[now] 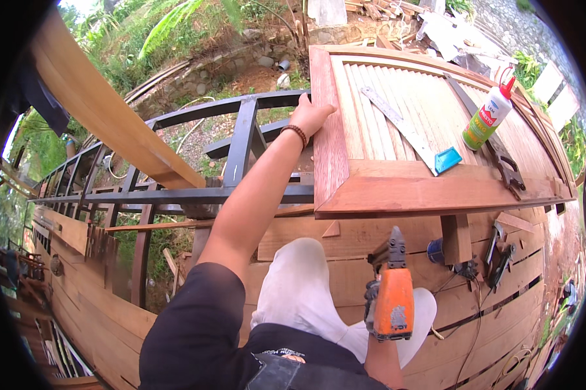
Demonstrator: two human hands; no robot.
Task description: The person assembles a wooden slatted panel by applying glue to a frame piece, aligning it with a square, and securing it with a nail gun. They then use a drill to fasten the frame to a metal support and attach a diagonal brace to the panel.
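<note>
A louvered wooden shutter point(335, 188) with a reddish-brown frame and pale slats lies flat in front of me. My left hand point(311, 118), a beaded bracelet on its wrist, grips the shutter's left edge. Low at my right side, my right hand point(371, 309) holds an orange nail gun point(394, 302), its dark nose pointing away from me toward the shutter. The gun's body hides much of that hand. On the shutter lie a try square point(403, 133) with a blue handle and a handsaw point(501, 162). A white and green glue bottle point(488, 117) with a red cap stands between them.
A black metal frame point(241, 140) runs left from the shutter. A long curved board point(111, 97) slants across the upper left. Below are floor planks point(293, 231) with gaps, a wooden post point(455, 237), a blue can point(435, 251), tools point(497, 260) and a cord point(478, 318).
</note>
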